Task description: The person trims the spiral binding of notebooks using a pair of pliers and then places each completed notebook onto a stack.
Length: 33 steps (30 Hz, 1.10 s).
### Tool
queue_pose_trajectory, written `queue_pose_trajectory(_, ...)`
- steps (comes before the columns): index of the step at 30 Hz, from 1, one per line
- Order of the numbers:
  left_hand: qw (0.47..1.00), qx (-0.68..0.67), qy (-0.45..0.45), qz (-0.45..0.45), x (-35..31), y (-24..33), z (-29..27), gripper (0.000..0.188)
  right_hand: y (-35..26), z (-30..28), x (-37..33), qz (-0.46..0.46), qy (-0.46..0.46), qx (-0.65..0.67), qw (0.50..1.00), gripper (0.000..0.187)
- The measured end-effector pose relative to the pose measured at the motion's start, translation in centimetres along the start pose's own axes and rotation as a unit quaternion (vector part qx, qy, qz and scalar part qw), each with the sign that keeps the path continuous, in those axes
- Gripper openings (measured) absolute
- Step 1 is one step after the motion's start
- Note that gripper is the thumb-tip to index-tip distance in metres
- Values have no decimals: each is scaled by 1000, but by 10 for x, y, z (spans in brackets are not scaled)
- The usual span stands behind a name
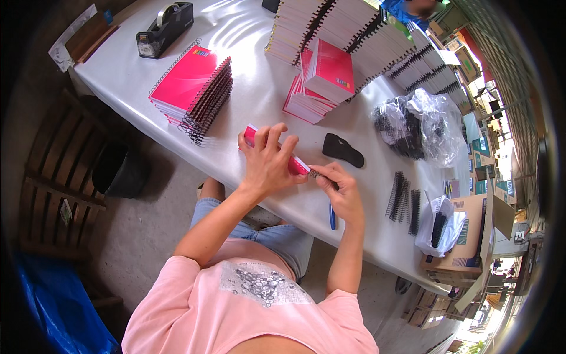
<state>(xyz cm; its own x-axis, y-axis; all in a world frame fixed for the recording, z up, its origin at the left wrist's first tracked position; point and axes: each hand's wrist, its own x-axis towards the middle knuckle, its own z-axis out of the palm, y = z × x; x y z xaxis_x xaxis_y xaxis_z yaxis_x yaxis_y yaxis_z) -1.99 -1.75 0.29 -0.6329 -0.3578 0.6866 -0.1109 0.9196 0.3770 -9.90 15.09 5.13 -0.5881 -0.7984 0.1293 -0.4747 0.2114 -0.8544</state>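
Observation:
My left hand [265,158] grips a red-covered notebook [299,167] from above, fingers spread over it, close to the table's near edge. At the notebook's right end, my right hand [343,187] pinches a dark spiral binding coil [315,174]. How far the coil runs through the pages is hidden by my hands. Beyond them lies a black waisted object [343,150] whose kind I cannot make out. A blue pen [332,216] rests near my right wrist. Spiral-bound red notebooks [184,76] are stacked to the left, and other red-covered notebooks [330,69] are piled farther back.
A black tape dispenser [171,30] stands at the far left. Tall stacks of spiral-bound paper [330,26] line the back. Rightward are a clear plastic bag [439,127] of black coils, loose coils [398,196], a white bag [429,242] and a cardboard box [473,227]. A dark bin [127,171] is on the floor.

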Motion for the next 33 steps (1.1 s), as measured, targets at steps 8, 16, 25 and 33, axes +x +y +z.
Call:
queue_pose_trajectory(8,1000,-3,24,12,-7,1,-5,73,-14,-1,-3,188,30,216,958,36)
queue_pose_trajectory(16,999,-19,-28,20,-2,-4,-8,75,6,-20,2,91,-65,78,991,39)
queue_pose_trajectory(25,994,-77,-26,74,-2,-14,-11,58,82,-52,30,25,72,-95,993,36)
queue_pose_trajectory(33,985,-161,-22,63,-2,-19,-11,48,41,-27,32,51,-114,305,944,28)
